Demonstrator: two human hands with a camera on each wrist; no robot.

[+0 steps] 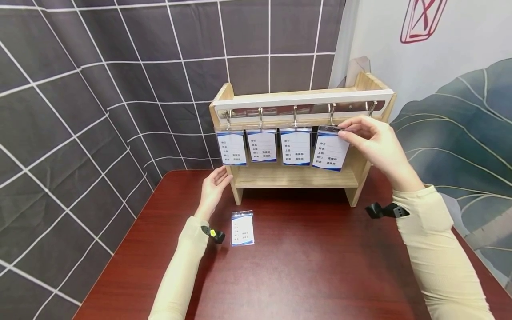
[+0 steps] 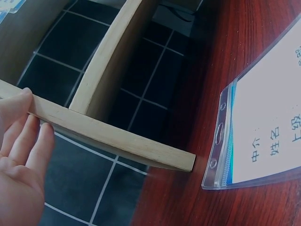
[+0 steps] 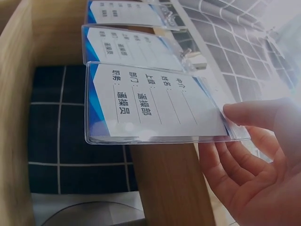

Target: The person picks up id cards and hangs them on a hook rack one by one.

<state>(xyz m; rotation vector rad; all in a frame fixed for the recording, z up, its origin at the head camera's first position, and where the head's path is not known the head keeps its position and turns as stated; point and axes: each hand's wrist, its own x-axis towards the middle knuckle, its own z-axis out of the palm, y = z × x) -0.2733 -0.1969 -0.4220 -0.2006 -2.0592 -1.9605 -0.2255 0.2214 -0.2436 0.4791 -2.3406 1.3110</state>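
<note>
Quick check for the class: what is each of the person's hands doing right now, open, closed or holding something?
Left hand: open, touching the wooden rack's side.
Right hand: closed, pinching the rightmost badge by its top edge.

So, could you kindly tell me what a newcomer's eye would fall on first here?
Most likely the tilted badge pinched in the right grip, at the right end of the row on the wooden rack. Next come the three badges hanging to its left, then the lone badge lying on the red table near the rack's left foot.
</note>
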